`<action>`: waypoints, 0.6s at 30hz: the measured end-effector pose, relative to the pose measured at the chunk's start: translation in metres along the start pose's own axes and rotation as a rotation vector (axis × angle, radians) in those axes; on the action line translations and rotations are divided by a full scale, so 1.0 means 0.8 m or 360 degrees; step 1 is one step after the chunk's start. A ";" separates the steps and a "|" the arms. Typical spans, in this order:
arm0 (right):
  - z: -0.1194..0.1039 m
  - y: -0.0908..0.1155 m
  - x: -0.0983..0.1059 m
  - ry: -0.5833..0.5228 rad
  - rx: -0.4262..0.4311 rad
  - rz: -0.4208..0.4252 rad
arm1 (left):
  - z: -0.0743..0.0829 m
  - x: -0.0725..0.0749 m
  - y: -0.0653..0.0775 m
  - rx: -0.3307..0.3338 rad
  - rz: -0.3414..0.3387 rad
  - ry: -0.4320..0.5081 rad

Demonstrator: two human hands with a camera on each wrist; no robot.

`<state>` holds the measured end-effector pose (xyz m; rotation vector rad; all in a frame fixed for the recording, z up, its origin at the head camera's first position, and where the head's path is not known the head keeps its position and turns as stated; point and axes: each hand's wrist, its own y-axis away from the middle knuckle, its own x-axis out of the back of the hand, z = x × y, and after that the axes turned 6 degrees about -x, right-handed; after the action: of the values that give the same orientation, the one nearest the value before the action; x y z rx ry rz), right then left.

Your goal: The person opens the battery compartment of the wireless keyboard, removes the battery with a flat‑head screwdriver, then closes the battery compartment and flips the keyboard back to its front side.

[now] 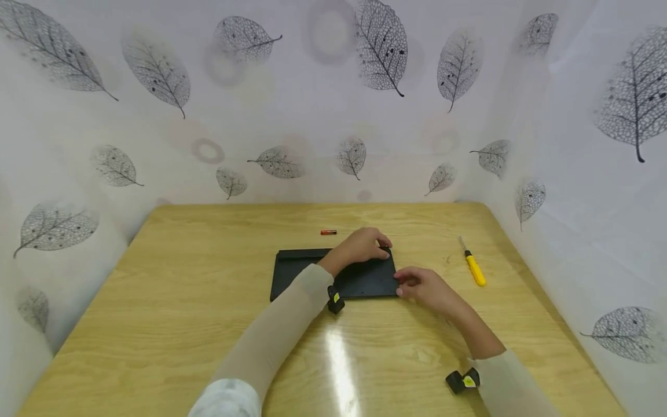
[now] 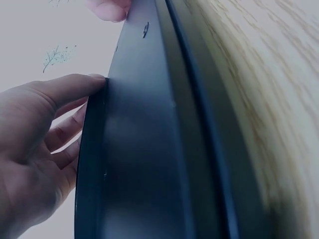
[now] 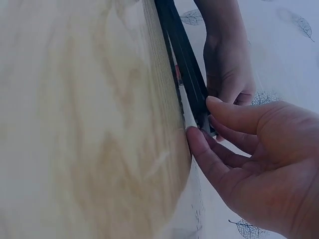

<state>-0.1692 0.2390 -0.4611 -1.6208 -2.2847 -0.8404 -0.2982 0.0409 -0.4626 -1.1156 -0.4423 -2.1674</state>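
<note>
A flat black rectangular device [image 1: 365, 281], like a keyboard turned face down, lies at the middle of the table with a raised strip along its far edge. My left hand [image 1: 359, 246] reaches across it and grips the far right corner; in the left wrist view the thumb [image 2: 82, 89] lies on the edge with the fingers behind. My right hand [image 1: 427, 289] pinches the near right corner between thumb and fingers. In the right wrist view a narrow gap shows between the device [image 3: 187, 59] and the tabletop, so this side is slightly raised. Its downward face is hidden.
Behind the device lies a small red and black battery [image 1: 328, 232]. To the right is a screwdriver [image 1: 475, 269] with a yellow handle. The wooden table [image 1: 156, 324] is bordered by a white leaf-patterned curtain [image 1: 312, 116] at the back and sides.
</note>
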 end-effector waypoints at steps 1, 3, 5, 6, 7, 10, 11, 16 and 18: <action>0.000 0.001 0.001 -0.0009 0.0010 0.0002 | 0.000 0.001 0.000 -0.0002 0.0008 -0.0001; 0.001 0.003 0.002 -0.0039 0.0032 -0.0003 | 0.002 0.004 0.001 -0.0010 0.0016 -0.0003; 0.003 0.006 0.004 -0.0080 0.0044 -0.0002 | 0.005 0.007 0.002 -0.0007 0.0021 0.0004; 0.004 0.008 0.004 -0.0104 0.0044 0.0002 | 0.007 0.008 0.003 -0.0008 0.0023 0.0009; 0.005 0.010 0.006 -0.0126 0.0046 0.0005 | 0.009 0.011 0.004 -0.0012 0.0030 0.0008; 0.004 0.017 0.010 -0.0217 0.0065 0.0026 | 0.018 0.019 0.007 -0.0008 0.0072 0.0018; 0.003 0.019 0.011 -0.0256 0.0070 0.0035 | 0.020 0.023 0.008 -0.0011 0.0088 0.0026; -0.007 0.029 0.018 -0.0377 0.0137 0.0073 | 0.032 0.040 0.011 -0.0020 0.0162 0.0113; -0.012 0.031 0.021 -0.0380 0.0159 0.0092 | 0.034 0.047 0.012 -0.0029 0.0181 0.0149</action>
<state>-0.1538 0.2528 -0.4370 -1.8177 -2.3777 -0.5356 -0.2912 0.0345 -0.4162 -1.0191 -0.3104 -2.1178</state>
